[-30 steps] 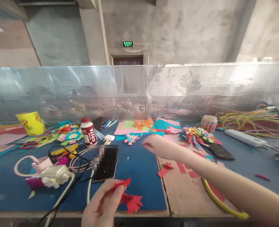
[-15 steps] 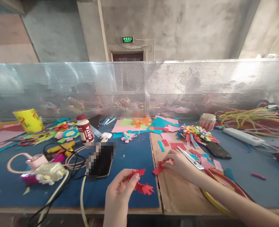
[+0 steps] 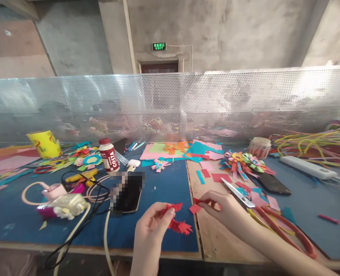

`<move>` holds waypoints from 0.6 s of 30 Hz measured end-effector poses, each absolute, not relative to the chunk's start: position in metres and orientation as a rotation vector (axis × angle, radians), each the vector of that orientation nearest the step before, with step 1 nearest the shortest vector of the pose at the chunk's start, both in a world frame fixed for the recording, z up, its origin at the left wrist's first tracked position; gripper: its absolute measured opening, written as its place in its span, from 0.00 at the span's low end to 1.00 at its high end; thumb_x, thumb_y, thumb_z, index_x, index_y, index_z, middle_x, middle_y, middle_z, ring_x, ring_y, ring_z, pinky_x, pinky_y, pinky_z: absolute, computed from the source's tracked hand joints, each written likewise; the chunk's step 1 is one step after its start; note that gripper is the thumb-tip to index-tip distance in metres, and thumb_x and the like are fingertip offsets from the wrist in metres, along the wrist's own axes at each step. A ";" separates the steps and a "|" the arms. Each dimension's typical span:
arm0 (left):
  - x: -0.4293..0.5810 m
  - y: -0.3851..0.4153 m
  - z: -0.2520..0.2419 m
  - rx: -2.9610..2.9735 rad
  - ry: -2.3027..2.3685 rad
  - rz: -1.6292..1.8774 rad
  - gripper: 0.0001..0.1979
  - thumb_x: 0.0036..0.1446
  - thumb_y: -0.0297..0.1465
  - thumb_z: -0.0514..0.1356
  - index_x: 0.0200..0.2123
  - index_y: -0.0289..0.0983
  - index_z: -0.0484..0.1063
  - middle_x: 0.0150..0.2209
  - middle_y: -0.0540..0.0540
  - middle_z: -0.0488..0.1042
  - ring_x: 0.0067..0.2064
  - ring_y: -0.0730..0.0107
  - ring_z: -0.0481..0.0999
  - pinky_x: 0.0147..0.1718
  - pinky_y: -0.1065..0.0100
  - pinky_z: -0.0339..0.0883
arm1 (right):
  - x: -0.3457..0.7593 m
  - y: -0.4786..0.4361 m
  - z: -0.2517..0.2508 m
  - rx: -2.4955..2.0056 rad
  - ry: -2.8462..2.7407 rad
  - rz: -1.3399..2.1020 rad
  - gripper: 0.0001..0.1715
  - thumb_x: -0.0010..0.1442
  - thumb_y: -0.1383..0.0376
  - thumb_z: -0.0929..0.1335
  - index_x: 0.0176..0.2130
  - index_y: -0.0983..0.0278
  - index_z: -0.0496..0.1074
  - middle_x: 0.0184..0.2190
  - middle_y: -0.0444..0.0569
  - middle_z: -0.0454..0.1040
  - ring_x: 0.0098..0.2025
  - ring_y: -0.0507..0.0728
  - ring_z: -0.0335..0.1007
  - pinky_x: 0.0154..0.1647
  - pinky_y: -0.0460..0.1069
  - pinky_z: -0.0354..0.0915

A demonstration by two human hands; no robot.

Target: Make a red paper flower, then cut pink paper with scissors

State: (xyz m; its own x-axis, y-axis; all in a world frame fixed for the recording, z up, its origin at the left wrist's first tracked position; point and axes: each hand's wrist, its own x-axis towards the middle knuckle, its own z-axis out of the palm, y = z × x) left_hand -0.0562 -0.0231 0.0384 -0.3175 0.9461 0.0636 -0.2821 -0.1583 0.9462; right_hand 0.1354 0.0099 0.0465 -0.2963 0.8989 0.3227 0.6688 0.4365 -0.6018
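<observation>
Low over the blue tabletop, my left hand (image 3: 156,222) pinches a folded red paper piece (image 3: 182,227) with jagged ends between thumb and fingers. To its right, my right hand (image 3: 216,205) has its fingertips closed on a small red paper strip (image 3: 195,208) just above the wooden board. Scissors (image 3: 239,194) with orange and yellow handles lie beside and partly under my right forearm. Cut red and pink paper scraps (image 3: 221,178) are strewn beyond my right hand. A finished-looking bunch of paper flowers (image 3: 240,161) rests farther back.
A smartphone (image 3: 131,195), tangled cables and a power adapter (image 3: 68,205) lie on the left. Behind stand a Costa bottle (image 3: 109,155) and a yellow tape roll (image 3: 45,145). A dark phone (image 3: 272,183) and a white power strip (image 3: 308,167) are on the right. A perforated metal screen (image 3: 164,103) borders the back.
My right hand stays pinched on red paper, its fingers turned slightly. My left hand keeps its hold on the folded red paper. The whole view has shifted a little.
</observation>
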 end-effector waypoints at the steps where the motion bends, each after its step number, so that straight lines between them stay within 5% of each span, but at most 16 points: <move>1: -0.056 -0.024 0.039 0.913 1.124 1.638 0.10 0.38 0.33 0.69 0.25 0.34 0.75 0.24 0.49 0.75 0.29 0.72 0.72 0.28 0.77 0.65 | 0.133 0.005 0.048 -1.280 -2.041 0.490 0.08 0.59 0.65 0.64 0.33 0.61 0.73 0.31 0.43 0.77 0.31 0.53 0.71 0.31 0.46 0.64; 11: -0.057 -0.034 0.047 1.001 1.077 1.621 0.06 0.42 0.32 0.66 0.24 0.35 0.74 0.25 0.50 0.72 0.29 0.74 0.69 0.28 0.78 0.63 | 0.115 -0.028 0.067 -1.030 -1.885 0.697 0.02 0.58 0.64 0.66 0.33 0.60 0.67 0.32 0.44 0.75 0.37 0.52 0.72 0.39 0.45 0.66; 18: -0.059 -0.038 0.050 1.093 1.088 1.594 0.06 0.45 0.31 0.65 0.24 0.35 0.73 0.24 0.50 0.71 0.30 0.73 0.69 0.30 0.76 0.63 | 0.102 -0.034 0.070 -1.086 -1.758 0.840 0.11 0.59 0.62 0.64 0.41 0.58 0.58 0.26 0.40 0.71 0.34 0.52 0.71 0.38 0.48 0.65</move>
State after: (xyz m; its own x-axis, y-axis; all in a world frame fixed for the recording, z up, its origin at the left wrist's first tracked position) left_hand -0.0588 -0.0377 0.0501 -0.2136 0.9610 0.1758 -0.1859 -0.2166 0.9584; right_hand 0.1021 -0.0342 0.0702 -0.2303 0.9166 0.3269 0.3213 0.3887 -0.8635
